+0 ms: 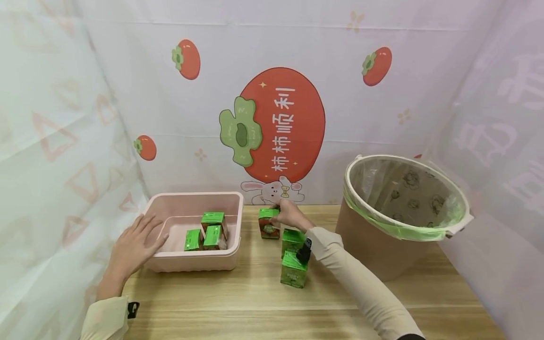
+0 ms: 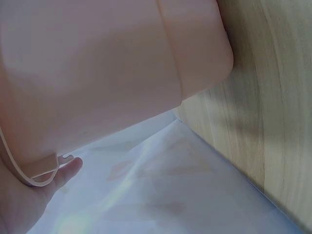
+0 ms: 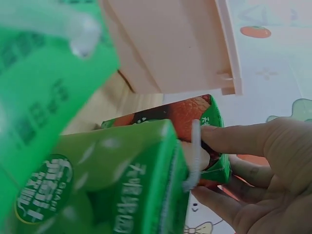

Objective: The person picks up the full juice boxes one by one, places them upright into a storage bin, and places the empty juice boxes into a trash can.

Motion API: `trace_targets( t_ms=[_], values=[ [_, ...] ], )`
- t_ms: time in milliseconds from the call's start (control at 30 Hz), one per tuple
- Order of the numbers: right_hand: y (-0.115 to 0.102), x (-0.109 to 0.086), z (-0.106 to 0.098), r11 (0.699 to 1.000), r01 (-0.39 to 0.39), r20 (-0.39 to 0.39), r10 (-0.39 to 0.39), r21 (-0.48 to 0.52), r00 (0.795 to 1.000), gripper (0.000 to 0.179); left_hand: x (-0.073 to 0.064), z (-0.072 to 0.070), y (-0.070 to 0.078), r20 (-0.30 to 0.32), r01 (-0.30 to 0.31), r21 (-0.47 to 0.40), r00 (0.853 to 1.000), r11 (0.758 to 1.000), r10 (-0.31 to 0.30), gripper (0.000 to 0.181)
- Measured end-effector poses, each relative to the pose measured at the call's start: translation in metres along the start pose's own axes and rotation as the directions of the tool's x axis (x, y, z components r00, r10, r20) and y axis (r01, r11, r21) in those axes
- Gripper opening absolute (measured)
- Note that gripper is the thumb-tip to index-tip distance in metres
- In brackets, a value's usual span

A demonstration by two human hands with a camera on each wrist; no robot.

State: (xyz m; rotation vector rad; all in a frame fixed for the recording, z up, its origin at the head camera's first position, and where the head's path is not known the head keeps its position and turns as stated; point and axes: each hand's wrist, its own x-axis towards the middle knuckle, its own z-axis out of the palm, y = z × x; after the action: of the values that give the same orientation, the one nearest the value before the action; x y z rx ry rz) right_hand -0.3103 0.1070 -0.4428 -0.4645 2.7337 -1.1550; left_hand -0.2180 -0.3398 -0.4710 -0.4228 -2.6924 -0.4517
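Note:
My right hand [image 1: 293, 216] holds a small juice box [image 1: 268, 230] with a green top and dark red sides at the back of the table. In the right wrist view its thumb [image 3: 236, 139] lies on one face, with fingers round the other side. Two green juice boxes, a rear one [image 1: 291, 240] and a front one [image 1: 294, 271], stand just below that wrist. My left hand [image 1: 133, 245] rests at the left rim of a pink plastic basin [image 1: 193, 261], fingers spread and fairly straight. Several green-topped juice boxes [image 1: 213, 236] sit inside the basin's right half.
A tall trash bin [image 1: 369, 245] lined with a clear green-edged bag stands right of my right forearm. White printed cloth walls [image 1: 204, 108] enclose the wooden table [image 1: 238, 307] at the back and both sides.

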Motion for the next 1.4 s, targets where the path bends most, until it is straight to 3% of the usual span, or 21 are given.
trace_targets(
  t_ms=[567,800,1100,1400],
  values=[
    [-0.008,-0.003,-0.017,0.998,0.062,-0.056,-0.062,-0.012,0.996,0.031,-0.006,0.004,0.001,0.027,0.018,-0.003,0.999,1.0,-0.018,0.057],
    [-0.022,-0.001,-0.028,0.995,0.099,-0.064,-0.097,0.031,0.993,0.03,-0.003,0.0,0.0,0.027,0.031,-0.008,0.999,0.999,-0.031,0.057],
    [-0.035,0.001,-0.036,0.988,0.153,-0.114,-0.152,0.0,0.982,0.033,-0.001,-0.002,0.0,0.021,0.018,-0.005,1.0,1.0,-0.018,0.058],
    [-0.052,0.001,-0.043,0.987,0.158,-0.131,-0.159,-0.016,0.979,0.037,-0.002,0.0,-0.001,0.006,0.018,-0.01,1.0,1.0,-0.018,0.058]
  ],
)
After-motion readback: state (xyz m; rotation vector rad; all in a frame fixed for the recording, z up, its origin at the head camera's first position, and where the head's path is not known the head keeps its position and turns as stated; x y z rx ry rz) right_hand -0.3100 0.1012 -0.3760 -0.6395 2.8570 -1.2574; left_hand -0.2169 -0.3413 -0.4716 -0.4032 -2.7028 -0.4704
